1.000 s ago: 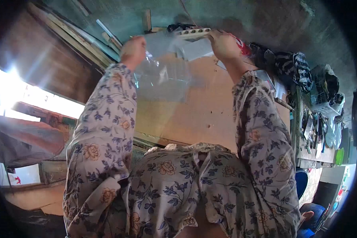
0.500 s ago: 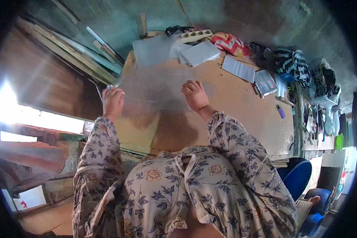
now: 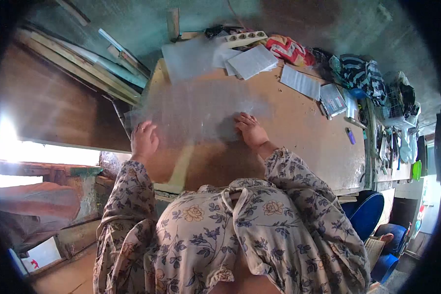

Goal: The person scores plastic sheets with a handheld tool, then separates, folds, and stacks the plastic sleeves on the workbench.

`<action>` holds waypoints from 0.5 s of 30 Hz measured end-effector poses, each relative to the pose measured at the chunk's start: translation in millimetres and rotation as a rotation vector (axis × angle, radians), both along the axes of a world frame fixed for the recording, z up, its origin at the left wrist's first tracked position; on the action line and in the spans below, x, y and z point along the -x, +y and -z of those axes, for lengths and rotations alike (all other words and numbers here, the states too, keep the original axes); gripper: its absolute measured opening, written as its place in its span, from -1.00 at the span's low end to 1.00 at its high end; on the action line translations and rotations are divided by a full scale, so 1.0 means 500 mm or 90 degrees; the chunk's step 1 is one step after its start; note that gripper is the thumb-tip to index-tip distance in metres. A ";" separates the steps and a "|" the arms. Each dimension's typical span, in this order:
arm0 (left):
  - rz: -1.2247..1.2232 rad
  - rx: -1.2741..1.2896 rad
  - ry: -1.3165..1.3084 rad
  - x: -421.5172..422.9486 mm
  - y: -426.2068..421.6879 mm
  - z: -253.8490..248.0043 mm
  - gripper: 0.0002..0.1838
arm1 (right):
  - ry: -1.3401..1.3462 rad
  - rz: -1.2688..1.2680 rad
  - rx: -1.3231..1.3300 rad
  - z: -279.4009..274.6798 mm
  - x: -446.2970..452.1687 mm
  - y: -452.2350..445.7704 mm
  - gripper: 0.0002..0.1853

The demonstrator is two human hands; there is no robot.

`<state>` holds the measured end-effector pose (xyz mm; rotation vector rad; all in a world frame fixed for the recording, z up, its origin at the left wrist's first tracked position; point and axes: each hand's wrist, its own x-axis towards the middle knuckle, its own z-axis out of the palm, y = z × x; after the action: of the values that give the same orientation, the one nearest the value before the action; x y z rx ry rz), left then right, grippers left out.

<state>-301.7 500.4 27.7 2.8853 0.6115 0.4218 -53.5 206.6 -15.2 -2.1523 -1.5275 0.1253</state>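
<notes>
as the head view looks down over the bench [image 3: 308, 142], a thin, see-through plastic sheet [image 3: 196, 105] lies toward the left side of the bench, between its near and far edges. the left hand [image 3: 144, 141] is at the sheet's near left corner, fingers bent, and the right hand [image 3: 252, 131] is by its right part, fingers bent and close together; whether either grip pinches the plastic i cannot tell. beyond the sheet, another clear sheet [image 3: 186, 56] lies at the far left corner, with pale flat packets [image 3: 252, 62] just to its right and a power strip [image 3: 245, 38] behind them. a red and white cloth [image 3: 289, 50] sits along the far edge, and a purple lighter [image 3: 351, 136] lies near the right edge.
</notes>
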 end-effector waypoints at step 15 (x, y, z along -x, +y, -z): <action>0.028 -0.020 0.199 -0.139 -0.120 0.023 -0.39 | -0.095 -0.007 0.080 0.015 0.011 -0.053 -0.63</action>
<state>-232.0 440.5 16.0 3.0128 0.5872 -0.0294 -58.8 180.2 -22.5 -2.2968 -1.6551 0.0668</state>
